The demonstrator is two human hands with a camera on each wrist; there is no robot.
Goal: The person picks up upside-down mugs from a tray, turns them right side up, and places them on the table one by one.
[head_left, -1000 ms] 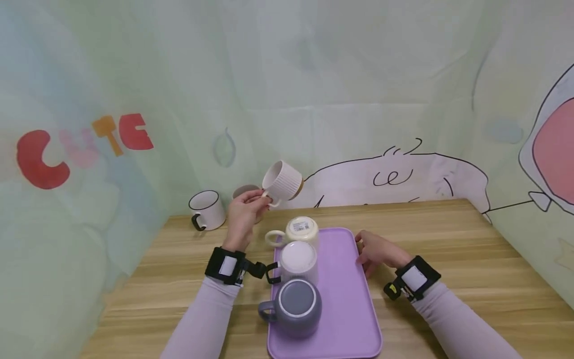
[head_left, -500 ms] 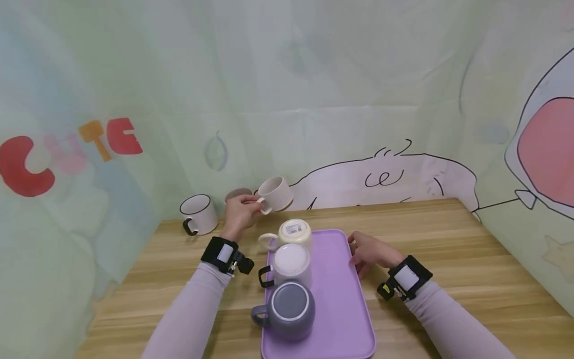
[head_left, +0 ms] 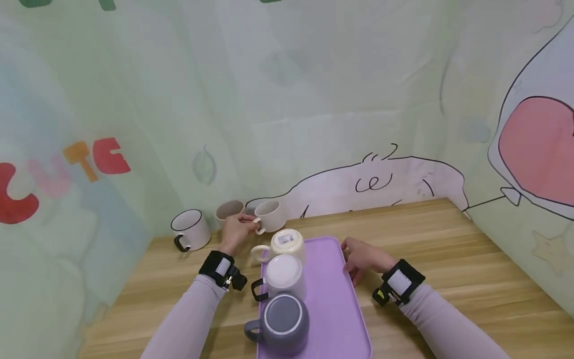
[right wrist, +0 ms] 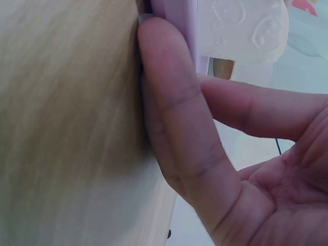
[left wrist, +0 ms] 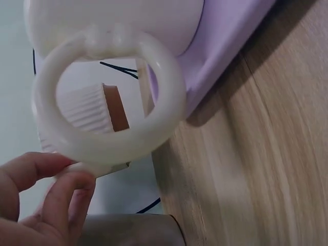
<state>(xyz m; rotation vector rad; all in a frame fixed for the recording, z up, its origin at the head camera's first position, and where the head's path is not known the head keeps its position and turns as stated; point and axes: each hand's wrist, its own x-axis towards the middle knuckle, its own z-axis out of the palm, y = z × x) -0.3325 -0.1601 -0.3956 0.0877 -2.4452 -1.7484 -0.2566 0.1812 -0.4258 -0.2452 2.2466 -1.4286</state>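
Between thumb and fingers my left hand (head_left: 235, 233) pinches the handle of a white ribbed mug (head_left: 270, 218), held upright close over the back of the table. Its brown base band (left wrist: 116, 108) shows in the left wrist view, through the ring handle of the cream mug (head_left: 288, 243). That cream mug stands upside down on the purple tray (head_left: 329, 299). Behind it in line, also inverted, are a white mug with a black handle (head_left: 283, 273) and a dark grey mug (head_left: 285, 324). My right hand (head_left: 365, 255) grips the tray's right rim, fingers along its outer side.
An upright white mug with black rim and handle (head_left: 191, 232) stands at the back left of the wooden table (head_left: 430, 239). Beside it a greyish-brown mug (head_left: 228, 209) is partly hidden by my left hand. A printed cloth (head_left: 291, 124) hangs right behind the table's back edge.
My left hand has lowered the ribbed mug from a tilted, raised position to upright near the table's back edge. My right hand stays at the tray rim. The head view has shifted.
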